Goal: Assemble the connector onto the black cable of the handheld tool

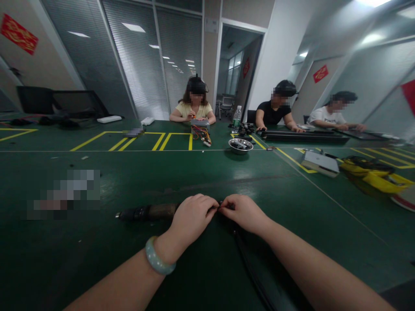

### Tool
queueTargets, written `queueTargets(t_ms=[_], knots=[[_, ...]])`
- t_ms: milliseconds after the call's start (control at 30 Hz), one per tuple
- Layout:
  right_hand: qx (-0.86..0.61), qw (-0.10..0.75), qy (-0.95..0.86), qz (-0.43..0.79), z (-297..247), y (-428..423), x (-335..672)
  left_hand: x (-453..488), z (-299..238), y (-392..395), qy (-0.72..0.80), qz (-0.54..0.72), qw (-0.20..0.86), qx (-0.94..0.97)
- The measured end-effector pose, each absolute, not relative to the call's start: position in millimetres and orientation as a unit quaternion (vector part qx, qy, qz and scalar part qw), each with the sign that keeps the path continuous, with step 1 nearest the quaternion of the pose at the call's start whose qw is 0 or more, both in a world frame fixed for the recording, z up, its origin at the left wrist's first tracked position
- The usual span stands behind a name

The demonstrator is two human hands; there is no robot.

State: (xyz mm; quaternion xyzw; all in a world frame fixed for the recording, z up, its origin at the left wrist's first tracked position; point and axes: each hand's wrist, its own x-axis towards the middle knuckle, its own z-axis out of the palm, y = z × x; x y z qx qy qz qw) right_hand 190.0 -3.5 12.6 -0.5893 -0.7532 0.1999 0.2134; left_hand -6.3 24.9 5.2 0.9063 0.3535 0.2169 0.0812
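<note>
A dark, worn electric screwdriver (158, 211) lies across the green table in front of me, its metal tip pointing left. My left hand (193, 214), with a pale bangle on the wrist, covers its rear end, the fingers curled and closed on it. Just to the right, my right hand (243, 211) is closed, thumb and fingers pinched together. Both sets of fingertips meet at the tool's back end, and whatever small part lies between them is hidden. A black cable (248, 263) runs from beneath my right hand toward the near edge.
Across the green table (129, 172), several people work. A metal bowl (241, 146) of dark parts and a water bottle (237, 119) stand beyond my hands. At right lie a silver box (320, 163) and a yellow bundle (376, 175). A blurred-out object (69, 190) lies left.
</note>
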Motion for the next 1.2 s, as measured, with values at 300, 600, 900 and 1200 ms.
queueTargets(t_ms=[300, 600, 900, 1200], knots=[[-0.591, 0.213, -0.750, 0.209, 15.1, -4.0, 189.1, -6.0, -0.2, 24.2, 0.405, 0.214, 0.070, 0.886], [-0.589, 0.207, -0.756, 0.194, 14.8, -4.3, 188.9, -6.7, -0.7, 25.5, 0.386, 0.222, 0.081, 0.892], [-0.588, 0.213, -0.758, 0.184, 9.3, -3.1, 188.8, -6.7, -2.0, 26.5, 0.386, 0.222, 0.080, 0.891], [-0.591, 0.206, -0.762, 0.166, 6.9, -2.5, 189.9, -6.0, -1.4, 26.8, 0.387, 0.218, 0.080, 0.893]])
